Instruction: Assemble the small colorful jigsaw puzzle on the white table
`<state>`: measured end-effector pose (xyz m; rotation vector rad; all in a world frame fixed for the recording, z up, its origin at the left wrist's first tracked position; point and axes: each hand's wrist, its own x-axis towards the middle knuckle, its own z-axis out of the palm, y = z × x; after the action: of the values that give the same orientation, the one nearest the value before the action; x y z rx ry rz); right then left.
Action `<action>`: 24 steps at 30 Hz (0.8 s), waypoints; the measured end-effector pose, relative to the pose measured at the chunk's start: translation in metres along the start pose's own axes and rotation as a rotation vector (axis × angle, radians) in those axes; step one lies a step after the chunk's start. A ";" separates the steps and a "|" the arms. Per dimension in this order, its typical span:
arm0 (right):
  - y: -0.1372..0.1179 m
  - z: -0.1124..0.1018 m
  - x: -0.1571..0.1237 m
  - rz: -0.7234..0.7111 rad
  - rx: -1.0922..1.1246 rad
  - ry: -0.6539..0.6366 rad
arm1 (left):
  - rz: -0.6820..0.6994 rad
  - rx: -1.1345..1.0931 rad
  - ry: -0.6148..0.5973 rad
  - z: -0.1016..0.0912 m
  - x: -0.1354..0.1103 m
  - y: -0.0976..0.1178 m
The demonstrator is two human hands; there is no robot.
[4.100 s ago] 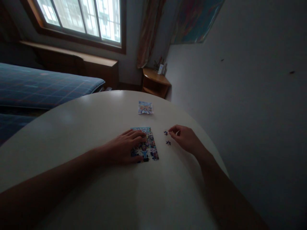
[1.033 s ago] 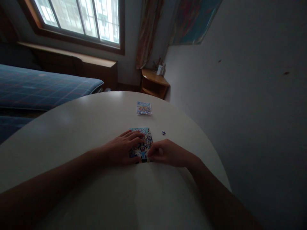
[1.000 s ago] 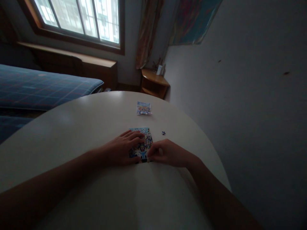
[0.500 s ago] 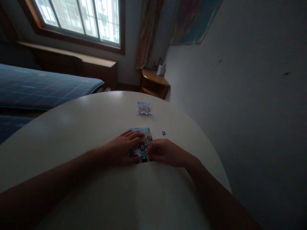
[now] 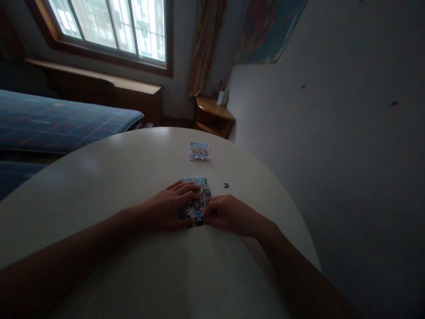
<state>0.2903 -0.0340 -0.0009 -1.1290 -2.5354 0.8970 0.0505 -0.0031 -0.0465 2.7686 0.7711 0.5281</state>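
Note:
A small, colourful jigsaw puzzle lies on the white round table. Across its left part rests my left hand, fingers stretched out and lying flat, covering much of the picture. At the puzzle's lower right edge, my right hand is closed with thumb and forefinger pinched together. Whatever is between those fingertips is hidden. One or more small dark puzzle pieces lie on the table just beyond my right hand. Farther back is a small square packet printed with a similar picture.
A bed with a blue checked mattress stands beyond the table's left edge. Past the far edge is a wooden corner shelf with small items on it. The pale wall runs along the right side.
My right hand has shifted very slightly down along the puzzle's right edge, still pinched. My left hand keeps its place on the puzzle.

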 end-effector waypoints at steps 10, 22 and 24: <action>0.017 -0.025 -0.006 0.111 -0.188 0.224 | -0.003 0.001 -0.006 -0.001 0.000 0.000; 0.061 -0.053 -0.030 0.357 -0.157 0.222 | -0.005 -0.012 -0.038 -0.002 -0.001 -0.002; 0.062 -0.050 -0.029 0.367 -0.137 0.200 | 0.000 -0.010 -0.045 -0.002 0.000 -0.001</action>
<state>0.3683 -0.0012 0.0017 -1.6731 -2.2961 0.6506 0.0486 -0.0020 -0.0449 2.7608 0.7567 0.4674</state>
